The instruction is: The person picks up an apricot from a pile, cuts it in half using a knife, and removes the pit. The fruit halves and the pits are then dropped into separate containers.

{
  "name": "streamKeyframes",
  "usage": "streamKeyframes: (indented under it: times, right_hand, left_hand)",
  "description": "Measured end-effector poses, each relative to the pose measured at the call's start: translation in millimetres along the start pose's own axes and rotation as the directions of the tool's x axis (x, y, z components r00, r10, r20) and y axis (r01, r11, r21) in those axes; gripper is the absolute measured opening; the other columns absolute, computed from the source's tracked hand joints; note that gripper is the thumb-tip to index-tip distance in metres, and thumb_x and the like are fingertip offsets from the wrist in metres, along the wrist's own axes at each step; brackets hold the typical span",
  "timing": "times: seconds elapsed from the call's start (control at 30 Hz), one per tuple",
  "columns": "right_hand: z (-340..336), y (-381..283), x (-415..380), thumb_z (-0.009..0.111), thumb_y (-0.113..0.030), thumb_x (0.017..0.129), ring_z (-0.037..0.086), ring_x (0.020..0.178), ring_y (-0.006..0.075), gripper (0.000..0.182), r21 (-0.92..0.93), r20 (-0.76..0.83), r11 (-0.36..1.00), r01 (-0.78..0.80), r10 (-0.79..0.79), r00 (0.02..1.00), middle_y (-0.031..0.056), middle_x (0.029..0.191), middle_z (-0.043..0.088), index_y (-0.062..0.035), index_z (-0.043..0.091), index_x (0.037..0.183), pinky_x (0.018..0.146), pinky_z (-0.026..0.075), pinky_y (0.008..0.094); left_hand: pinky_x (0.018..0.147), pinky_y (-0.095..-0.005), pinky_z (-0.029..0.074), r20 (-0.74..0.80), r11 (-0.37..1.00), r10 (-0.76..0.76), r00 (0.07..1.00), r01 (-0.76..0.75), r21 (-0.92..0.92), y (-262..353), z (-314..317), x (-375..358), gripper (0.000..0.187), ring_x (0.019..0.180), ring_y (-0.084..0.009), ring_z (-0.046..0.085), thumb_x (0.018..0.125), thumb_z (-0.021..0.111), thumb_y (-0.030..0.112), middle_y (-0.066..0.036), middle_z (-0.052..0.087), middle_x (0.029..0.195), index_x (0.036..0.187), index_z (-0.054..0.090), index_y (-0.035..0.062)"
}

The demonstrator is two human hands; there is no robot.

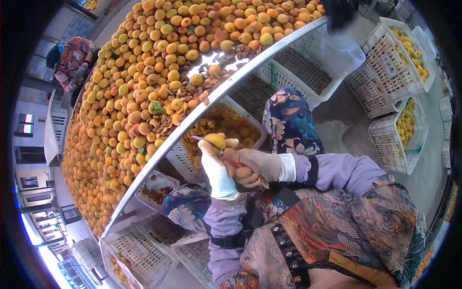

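An orange-yellow apricot [215,140] is held up in the gloved fingers of my left hand [215,166]. Close against it is my right hand [257,166], also gloved and closed around the red handle of a small knife [234,163]. A thin blade tip shows on the far side of the fruit; my fingers hide the rest of the blade. Both hands are just above a white crate [248,115] of cut orange fruit pieces, between my knees.
A large metal-edged table [192,117] heaped with apricots [125,96] slopes away in front. Stacked crates [380,67] with fruit stand at right; more crates [139,253] are at lower left. A small box [156,190] holds dark scraps. Another person [74,60] works at the far left.
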State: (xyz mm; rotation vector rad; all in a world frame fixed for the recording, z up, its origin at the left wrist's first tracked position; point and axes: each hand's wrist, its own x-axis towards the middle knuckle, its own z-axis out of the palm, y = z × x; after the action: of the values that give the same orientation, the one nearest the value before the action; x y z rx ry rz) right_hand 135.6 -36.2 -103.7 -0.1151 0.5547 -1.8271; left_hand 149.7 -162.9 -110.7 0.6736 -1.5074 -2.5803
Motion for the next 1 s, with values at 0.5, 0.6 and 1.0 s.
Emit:
streamKeyframes:
  times: [0.5,0.6,1.0]
  right_hand:
    - [-11.5,-14.3,38.1,0.056,-0.039,0.090,0.053,0.074,0.0078,0.036,-0.470,-0.418,0.811,0.349,-0.553,0.721,0.0006,0.084,0.059,-0.0042,0.057,0.099,0.064,0.045,0.0228]
    - [-0.6,-8.6,44.1,0.057,-0.032,0.091,0.054,0.077,0.0077,0.027,-0.375,-0.437,0.836,0.401,-0.541,0.719,0.0000,0.085,0.057,-0.0061,0.056,0.098,0.069,0.046,0.0232]
    - [1.0,-16.2,62.4,0.059,-0.021,0.089,0.053,0.071,0.0063,0.017,-0.292,-0.477,0.768,0.570,-0.634,0.609,-0.0013,0.080,0.057,-0.0055,0.058,0.096,0.064,0.046,0.0227]
  left_hand:
    - [0.082,-0.0317,0.046,0.330,0.297,0.581,0.744,-0.571,0.765,13.0,-6.5,-14.5,0.047,0.088,-0.0232,0.060,0.087,0.058,0.034,-0.014,0.061,0.101,0.119,0.050,0.0001]
    - [0.073,-0.0349,0.050,0.389,0.113,0.631,0.671,-0.576,0.810,12.5,-4.2,-14.1,0.049,0.080,-0.0310,0.064,0.089,0.053,0.042,-0.019,0.063,0.092,0.116,0.051,0.0012]
    - [0.067,-0.0362,0.047,0.324,0.097,0.604,0.728,-0.471,0.877,19.0,16.5,-6.6,0.029,0.075,-0.0311,0.060,0.094,0.045,0.026,-0.019,0.062,0.085,0.105,0.056,0.0009]
